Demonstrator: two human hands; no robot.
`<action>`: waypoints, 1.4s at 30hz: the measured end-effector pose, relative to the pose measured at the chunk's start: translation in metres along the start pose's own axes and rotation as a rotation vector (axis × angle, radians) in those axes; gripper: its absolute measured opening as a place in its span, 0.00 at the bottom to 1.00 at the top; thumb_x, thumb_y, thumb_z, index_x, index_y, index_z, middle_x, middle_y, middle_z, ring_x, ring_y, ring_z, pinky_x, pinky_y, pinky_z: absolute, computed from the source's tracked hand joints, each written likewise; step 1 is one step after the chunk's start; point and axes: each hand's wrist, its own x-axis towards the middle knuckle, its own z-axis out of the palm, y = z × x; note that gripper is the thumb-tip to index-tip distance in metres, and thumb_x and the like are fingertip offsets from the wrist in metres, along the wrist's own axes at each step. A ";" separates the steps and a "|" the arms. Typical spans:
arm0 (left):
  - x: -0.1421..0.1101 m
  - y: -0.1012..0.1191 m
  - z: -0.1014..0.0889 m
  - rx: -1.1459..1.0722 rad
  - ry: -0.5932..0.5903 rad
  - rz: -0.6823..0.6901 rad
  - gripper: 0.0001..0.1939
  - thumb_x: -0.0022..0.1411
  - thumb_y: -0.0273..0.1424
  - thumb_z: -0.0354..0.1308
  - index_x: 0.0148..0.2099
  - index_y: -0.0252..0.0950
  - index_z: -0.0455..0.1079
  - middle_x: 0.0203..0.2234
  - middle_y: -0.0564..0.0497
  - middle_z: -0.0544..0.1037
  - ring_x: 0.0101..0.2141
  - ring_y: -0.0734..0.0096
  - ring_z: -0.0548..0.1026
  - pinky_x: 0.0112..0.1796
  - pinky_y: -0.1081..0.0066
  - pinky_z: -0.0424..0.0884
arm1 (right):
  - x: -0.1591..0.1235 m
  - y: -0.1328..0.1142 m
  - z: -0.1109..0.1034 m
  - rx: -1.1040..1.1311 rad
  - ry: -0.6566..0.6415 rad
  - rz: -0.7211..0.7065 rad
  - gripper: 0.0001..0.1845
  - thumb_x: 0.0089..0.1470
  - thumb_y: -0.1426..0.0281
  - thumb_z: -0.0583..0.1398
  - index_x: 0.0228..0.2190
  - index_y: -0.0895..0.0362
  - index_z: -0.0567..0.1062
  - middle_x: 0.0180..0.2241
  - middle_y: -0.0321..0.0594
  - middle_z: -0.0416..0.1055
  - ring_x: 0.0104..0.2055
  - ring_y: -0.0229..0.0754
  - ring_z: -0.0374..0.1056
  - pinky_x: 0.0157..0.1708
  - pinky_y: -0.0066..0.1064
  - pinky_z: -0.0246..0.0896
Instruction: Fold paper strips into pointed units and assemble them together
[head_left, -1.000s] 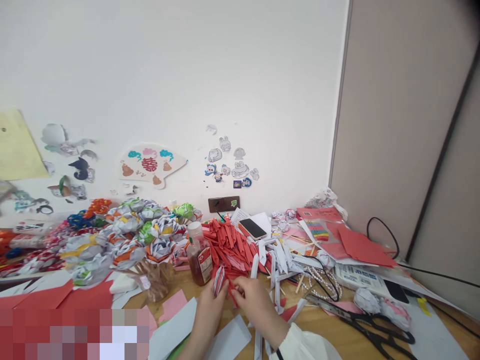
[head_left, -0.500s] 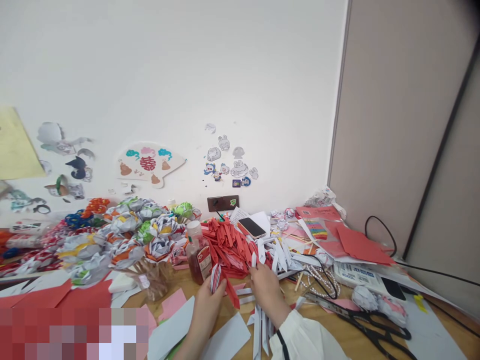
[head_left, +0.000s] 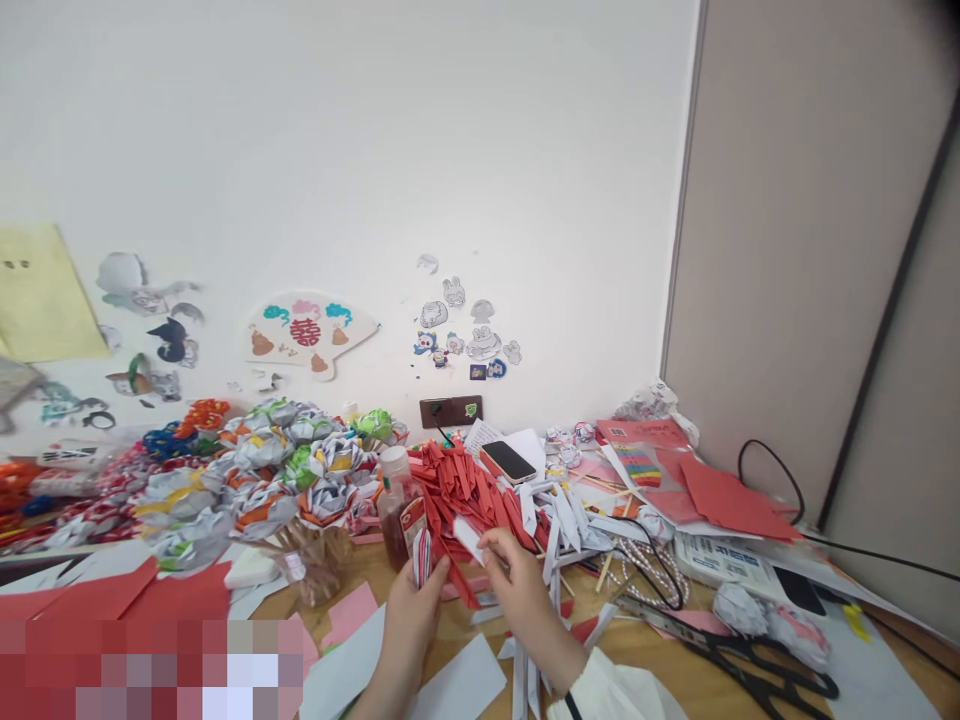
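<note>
Left hand (head_left: pixel 412 603): narrow, its thumb and fingers pressed around a folded bundle (head_left: pixel 422 558) of red and white paper that stood nearly upright; the snug grip probably served to stop the layers springing apart.
Right hand (head_left: pixel 519 590): also narrow, with a white strip (head_left: pixel 468 538) pinched at its near end between thumb and fingers; held this way, most of the strip's length was left free, leaning up and toward the bundle.
Gap: the bundle and the white strip were near each other but apart, both above the front of the desk (head_left: pixel 367 566), where the person could presumably see both pieces at once.
Red strips (head_left: pixel 469 485): heaped just beyond the hands, likely for an easy reach.
White strips (head_left: pixel 564 512): in a looser pile to the right of the red ones, perhaps sorted by colour.
Bottle (head_left: pixel 396 510): upright behind the left hand; whether they touched, I could not tell.
Phone (head_left: pixel 508 462): lying face up behind the piles, seemingly out of the way.
Scissors (head_left: pixel 731 650): flat at the right, handles toward the person, perhaps for a ready grasp.
</note>
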 end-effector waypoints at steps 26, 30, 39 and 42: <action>-0.014 0.010 0.009 -0.054 -0.024 -0.055 0.22 0.34 0.44 0.64 0.28 0.32 0.71 0.10 0.55 0.71 0.14 0.70 0.69 0.18 0.72 0.65 | -0.018 -0.012 0.018 -0.405 -0.086 -0.013 0.16 0.59 0.69 0.43 0.43 0.57 0.66 0.30 0.42 0.72 0.31 0.41 0.68 0.29 0.26 0.56; -0.012 0.008 0.007 -0.028 -0.018 -0.037 0.23 0.33 0.45 0.64 0.28 0.31 0.71 0.14 0.52 0.74 0.17 0.67 0.72 0.20 0.70 0.67 | -0.017 -0.012 0.020 -0.487 0.003 -0.061 0.15 0.57 0.70 0.45 0.32 0.58 0.70 0.28 0.42 0.70 0.31 0.42 0.66 0.30 0.28 0.54; -0.010 0.007 0.004 0.074 -0.044 0.068 0.20 0.37 0.40 0.64 0.33 0.33 0.73 0.30 0.44 0.80 0.35 0.54 0.75 0.39 0.62 0.68 | -0.017 -0.001 0.029 -0.165 0.060 0.087 0.16 0.56 0.69 0.46 0.25 0.58 0.71 0.25 0.41 0.70 0.28 0.38 0.64 0.28 0.25 0.52; -0.012 0.010 0.006 0.014 -0.082 0.028 0.19 0.36 0.39 0.65 0.33 0.33 0.74 0.32 0.44 0.80 0.37 0.54 0.75 0.39 0.62 0.68 | -0.014 0.005 0.031 -0.091 0.058 0.094 0.16 0.55 0.70 0.47 0.24 0.59 0.71 0.25 0.40 0.69 0.28 0.38 0.64 0.28 0.25 0.53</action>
